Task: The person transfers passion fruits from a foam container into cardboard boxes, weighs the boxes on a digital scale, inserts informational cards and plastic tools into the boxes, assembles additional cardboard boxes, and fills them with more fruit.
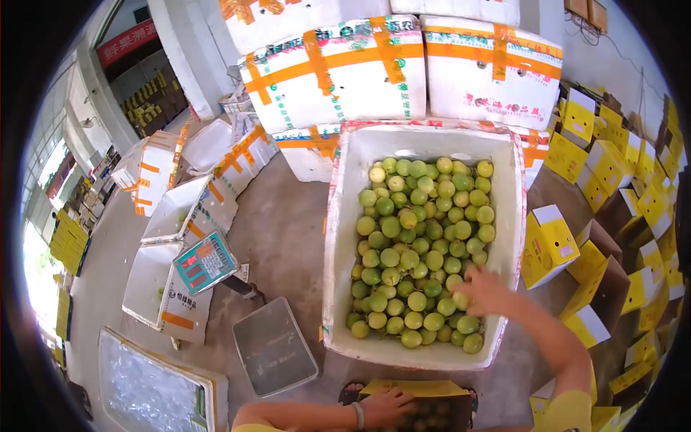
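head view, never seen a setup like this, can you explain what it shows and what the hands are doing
There's no machine: one camera on a person's head looks down at their own bare hands. The right hand reaches into a white foam box of round green fruit, fingers touching one; whether it's gripped is unclear. The left hand is at an open yellow carton. Taped foam boxes stand behind, more yellow cartons to the right. The curved look suggests a wide lens.
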### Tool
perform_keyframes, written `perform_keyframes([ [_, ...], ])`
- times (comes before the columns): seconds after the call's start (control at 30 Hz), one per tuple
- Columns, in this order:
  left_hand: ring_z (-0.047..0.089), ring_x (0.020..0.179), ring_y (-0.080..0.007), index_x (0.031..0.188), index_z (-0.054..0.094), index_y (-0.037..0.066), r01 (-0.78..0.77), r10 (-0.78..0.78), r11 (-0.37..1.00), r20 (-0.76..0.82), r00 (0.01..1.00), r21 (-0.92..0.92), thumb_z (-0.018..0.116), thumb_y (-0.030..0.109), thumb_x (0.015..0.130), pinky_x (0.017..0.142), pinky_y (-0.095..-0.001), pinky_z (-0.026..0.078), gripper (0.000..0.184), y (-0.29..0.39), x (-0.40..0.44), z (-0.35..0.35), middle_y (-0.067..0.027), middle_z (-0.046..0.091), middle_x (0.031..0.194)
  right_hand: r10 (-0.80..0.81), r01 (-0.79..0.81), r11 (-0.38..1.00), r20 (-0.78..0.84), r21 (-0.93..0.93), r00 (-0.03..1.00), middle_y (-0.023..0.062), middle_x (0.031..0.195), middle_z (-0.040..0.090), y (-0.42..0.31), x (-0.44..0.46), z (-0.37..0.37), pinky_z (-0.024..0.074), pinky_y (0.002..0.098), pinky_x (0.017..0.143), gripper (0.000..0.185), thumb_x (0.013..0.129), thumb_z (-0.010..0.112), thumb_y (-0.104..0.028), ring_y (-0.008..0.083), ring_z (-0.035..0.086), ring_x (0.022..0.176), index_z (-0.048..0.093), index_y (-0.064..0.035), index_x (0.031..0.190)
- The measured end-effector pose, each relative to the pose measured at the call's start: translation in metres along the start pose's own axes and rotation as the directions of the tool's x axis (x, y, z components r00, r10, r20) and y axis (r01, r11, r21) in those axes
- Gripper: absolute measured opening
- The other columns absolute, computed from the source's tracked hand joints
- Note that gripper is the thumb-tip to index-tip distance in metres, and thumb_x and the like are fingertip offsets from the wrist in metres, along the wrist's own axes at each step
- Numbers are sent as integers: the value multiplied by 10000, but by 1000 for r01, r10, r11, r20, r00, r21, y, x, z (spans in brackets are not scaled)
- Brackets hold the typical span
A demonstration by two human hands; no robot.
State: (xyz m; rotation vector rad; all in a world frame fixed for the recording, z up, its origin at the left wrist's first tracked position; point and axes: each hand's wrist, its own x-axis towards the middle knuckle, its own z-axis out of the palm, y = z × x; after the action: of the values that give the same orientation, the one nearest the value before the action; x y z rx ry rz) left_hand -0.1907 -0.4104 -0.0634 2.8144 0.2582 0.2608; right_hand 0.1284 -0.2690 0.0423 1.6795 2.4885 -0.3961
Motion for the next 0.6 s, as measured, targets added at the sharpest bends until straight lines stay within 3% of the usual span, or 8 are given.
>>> perform_keyframes([
  [0.07, 581, 815, -254, 1177, 496, 152, 58, -59, 997, 18, 998, 58, 574, 260, 770, 680, -370, 499, 428, -6, 4, -8, -96, 566, 964, -199, 198, 933, -29, 300, 980, 118, 1099, 455, -24, -26, 19, 411, 401, 907, 587, 603, 710, -280, 322, 422, 1105, 563, -262, 1171],
  [0.17, 606, 761, -259, 1103, 522, 146, 274, -293, 954, 178, 939, 124, 552, 191, 750, 640, -357, 509, 357, -39, -2, 13, -85, 612, 883, -438, 288, 672, 52, 682, 898, 139, 1088, 479, -87, -62, 39, 382, 408, 946, 609, 664, 691, -289, 315, 441, 1098, 502, -206, 1237],
  [0.2, 609, 751, -236, 1051, 529, 144, 267, -280, 955, 92, 956, 131, 544, 194, 759, 607, -361, 502, 296, -50, -4, 13, -54, 605, 826, -531, 304, 565, 56, 767, 846, 145, 1087, 489, -104, -68, 50, 377, 408, 953, 618, 683, 695, -302, 310, 449, 1098, 483, -187, 1253],
  [0.27, 618, 718, -215, 923, 520, 144, 296, -300, 943, 1, 954, 155, 539, 195, 757, 567, -367, 493, 175, -63, -6, 18, -34, 599, 782, -579, 160, 576, 261, 802, 772, 168, 1134, 498, -131, -74, 64, 371, 398, 964, 617, 725, 692, -331, 315, 466, 1093, 463, -141, 1265],
  [0.37, 613, 677, -231, 885, 542, 134, 316, -314, 938, -32, 949, 143, 550, 221, 782, 548, -368, 486, 135, -69, -9, 11, -42, 598, 766, -647, 371, 605, 163, 705, 745, 168, 1157, 547, -114, -40, 76, 385, 385, 967, 524, 759, 671, -355, 300, 494, 1121, 543, -72, 1180],
  [0.47, 609, 688, -249, 806, 552, 124, 462, -462, 887, 80, 883, 9, 559, 247, 813, 555, -380, 481, 124, -83, 2, -31, -52, 591, 743, -187, 169, 802, -27, 573, 982, 160, 1150, 563, -79, 40, 22, 411, 398, 929, 422, 756, 655, -300, 321, 518, 1082, 590, -68, 1103],
  [0.53, 598, 768, -266, 807, 566, 103, 539, -544, 838, -193, 817, -84, 569, 226, 824, 560, -389, 482, 125, -123, 14, -51, -70, 585, 752, -98, 262, 887, -400, 380, 911, 162, 1082, 581, -49, 113, -2, 440, 415, 874, 371, 766, 622, -251, 347, 545, 997, 593, -62, 1084],
  [0.6, 590, 854, -283, 1006, 534, 58, 600, -561, 795, -275, 781, 83, 560, 158, 814, 609, -380, 505, 218, -179, 25, -60, -129, 588, 916, 23, 170, 911, -458, 375, 889, 172, 1105, 558, -32, 187, -31, 456, 423, 838, 375, 772, 605, -186, 357, 546, 983, 563, -42, 1115],
])
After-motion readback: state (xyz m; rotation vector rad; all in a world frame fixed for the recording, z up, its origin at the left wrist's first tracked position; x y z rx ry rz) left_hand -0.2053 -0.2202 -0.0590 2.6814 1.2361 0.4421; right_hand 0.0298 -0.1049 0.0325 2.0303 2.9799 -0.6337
